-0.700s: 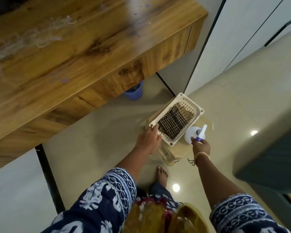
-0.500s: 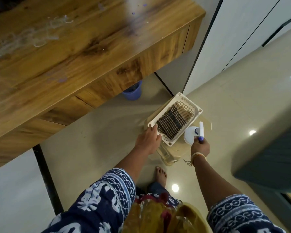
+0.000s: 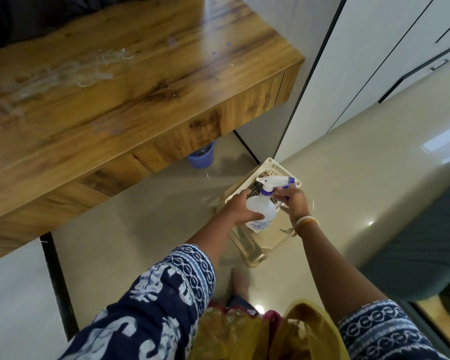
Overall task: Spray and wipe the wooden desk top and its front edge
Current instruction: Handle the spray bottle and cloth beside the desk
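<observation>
Stage, as judged: spray bottle picked up, spraying not yet begun.

Spray bottle (image 3: 260, 209): white translucent body, purple collar, white trigger head with purple nozzle tip. Held above the cream plastic basket (image 3: 270, 165), low over the floor, well below and to the right of the wooden desk top (image 3: 120, 81). Long axis near upright, tilted slightly; nozzle directed to the right, away from the desk.

Left hand (image 3: 240, 210): fingers curled round the bottle body from the left side, firm wrap, thumb not clearly visible.

Right hand (image 3: 291, 201): at the neck and trigger side of the bottle, fingers partly spread and loosely bent. Contact with the bottle probable; whether gripping or only steadying cannot be told.

Checked cloth (image 3: 255, 189): lying in the basket, mostly hidden behind the bottle and hands.

Desk top: up and to the left of both hands, with pale fibrous debris (image 3: 89, 71) on its far left part and small purple specks (image 3: 220, 49) toward the far right. Front edge (image 3: 166, 149) facing the near side, running from near left to far right.

Governing relation for the coming move: target surface lies left and higher than the grip, nozzle aimed the opposite way. Likely requirement: lift bottle, rotate roughly half a turn about its long axis, bring nozzle over the desk. Left hand nearer to the desk; trigger side nearer to the right hand.

Hazard, as judged: discharge onto the floor if the trigger is squeezed before reorientation.
</observation>
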Action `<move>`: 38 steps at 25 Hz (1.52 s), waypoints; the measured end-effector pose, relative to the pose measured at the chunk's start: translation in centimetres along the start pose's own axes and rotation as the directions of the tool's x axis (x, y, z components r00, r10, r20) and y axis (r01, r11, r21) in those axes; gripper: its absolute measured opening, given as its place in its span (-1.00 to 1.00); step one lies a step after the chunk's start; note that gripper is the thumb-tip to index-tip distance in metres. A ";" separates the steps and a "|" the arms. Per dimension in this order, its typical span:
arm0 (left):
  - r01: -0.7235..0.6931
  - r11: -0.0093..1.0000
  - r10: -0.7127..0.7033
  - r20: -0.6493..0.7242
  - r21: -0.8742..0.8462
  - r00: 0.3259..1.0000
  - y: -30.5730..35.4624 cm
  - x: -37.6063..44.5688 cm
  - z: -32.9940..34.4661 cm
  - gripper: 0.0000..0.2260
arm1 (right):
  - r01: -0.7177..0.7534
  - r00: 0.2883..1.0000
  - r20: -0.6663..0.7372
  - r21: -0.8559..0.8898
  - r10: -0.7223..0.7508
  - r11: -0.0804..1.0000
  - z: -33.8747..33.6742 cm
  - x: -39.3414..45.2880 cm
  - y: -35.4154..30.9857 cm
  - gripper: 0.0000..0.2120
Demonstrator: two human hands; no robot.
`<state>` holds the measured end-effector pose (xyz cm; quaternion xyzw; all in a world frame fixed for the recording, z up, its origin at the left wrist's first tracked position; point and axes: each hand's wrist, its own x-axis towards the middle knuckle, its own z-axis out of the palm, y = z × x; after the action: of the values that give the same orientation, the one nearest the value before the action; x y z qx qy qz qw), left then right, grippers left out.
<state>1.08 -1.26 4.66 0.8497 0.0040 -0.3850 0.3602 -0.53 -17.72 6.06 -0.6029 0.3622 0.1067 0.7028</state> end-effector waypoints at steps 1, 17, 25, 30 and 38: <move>0.004 0.999 -0.004 0.009 -0.032 1.000 -0.4 0.3 0.0 -0.02 | -0.062 0.998 0.035 0.086 0.059 0.994 0.6 -0.3 -0.8 -0.86; 0.033 0.994 -0.042 0.086 0.105 0.995 0.7 -0.6 -0.9 -0.13 | -0.002 0.981 -0.192 -0.035 -0.005 0.999 5.1 0.5 0.8 -0.44; 0.182 0.960 -0.187 0.002 0.214 0.982 -2.6 11.0 1.9 -0.73 | -0.241 0.969 -0.090 -0.153 0.229 0.958 0.9 9.3 6.1 -0.64; 0.195 0.941 -0.174 -0.100 0.276 0.980 -5.8 20.6 6.3 -0.59 | -0.238 0.971 0.009 -0.097 0.240 0.966 -0.3 14.3 10.6 -0.78; 0.166 0.887 -0.052 -0.263 0.432 0.964 -6.5 25.4 8.9 -0.47 | -0.253 0.965 0.070 0.003 0.252 0.968 -1.3 17.0 12.6 -0.62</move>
<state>11.28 -8.84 -19.91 0.9490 0.0070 -0.2880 0.1281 3.73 -20.60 -14.53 -0.5436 0.4120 0.2138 0.6993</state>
